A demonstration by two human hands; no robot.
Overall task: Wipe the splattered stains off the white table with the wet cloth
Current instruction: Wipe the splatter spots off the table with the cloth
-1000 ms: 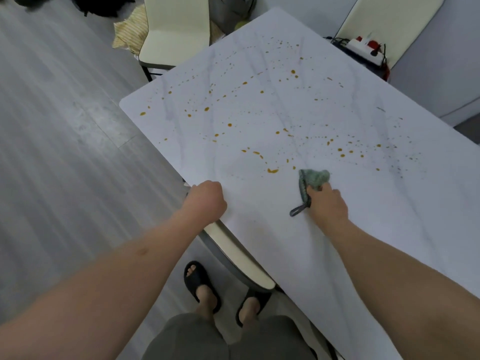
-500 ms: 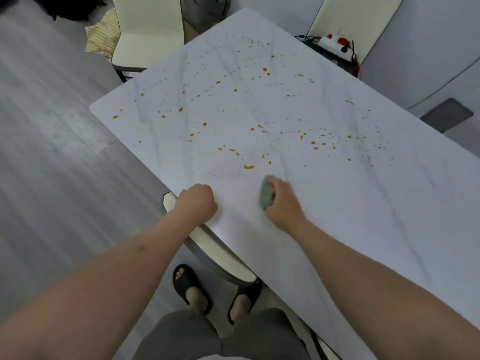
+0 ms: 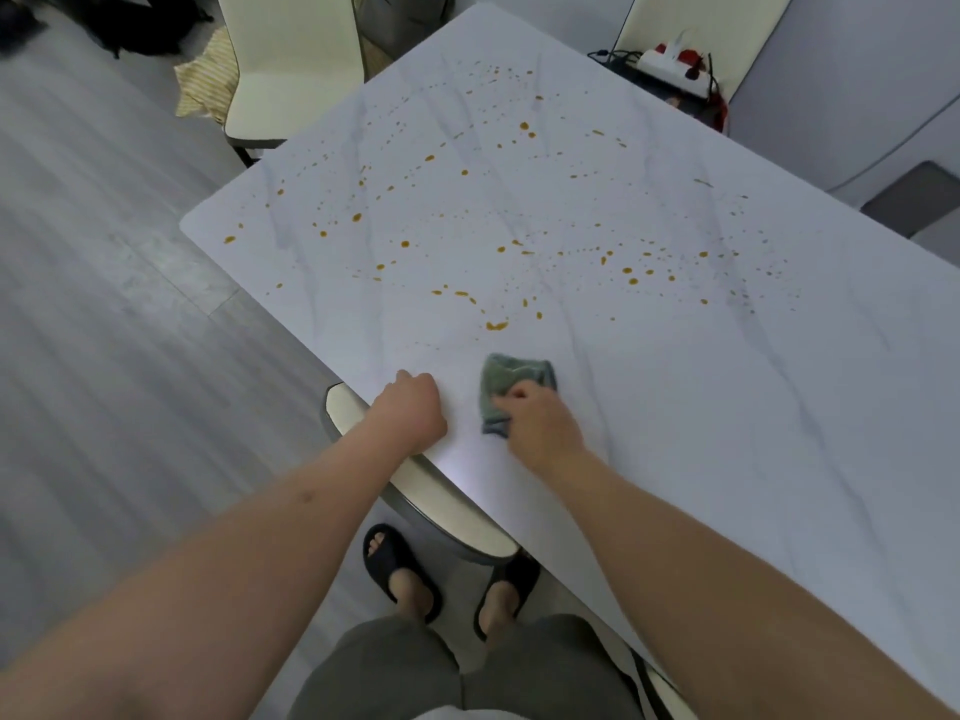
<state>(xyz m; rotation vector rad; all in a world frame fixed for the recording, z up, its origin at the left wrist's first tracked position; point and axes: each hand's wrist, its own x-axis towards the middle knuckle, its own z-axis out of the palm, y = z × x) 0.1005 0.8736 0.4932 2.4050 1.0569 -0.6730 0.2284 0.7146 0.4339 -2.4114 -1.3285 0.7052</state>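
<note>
White marble-look table is filling most of the view, running diagonally from the near right to the far left corner. Orange-brown stains are lying scattered over its middle and far half, with the biggest blob sitting just beyond the cloth; the near strip where the hands are working is looking stain-free. Grey wood-look floor is taking up the left side. One cream chair is standing at the far left end of the table, a second is standing at the far side carrying a white power strip with cables, and a third is sitting tucked under the near edge. Person is standing at the near edge in grey shorts and black slides. Right hand is gripping the green-grey wet cloth: fingers are curling down over its near edge and pressing it onto the tabletop, the cloth is lying bunched and partly folded, and its far half is sticking out past the fingers toward the stains. Left hand is sitting on the table edge just beside the cloth, not touching it, fingers curled into a loose fist, holding nothing that I can see; palm side is hidden.
</note>
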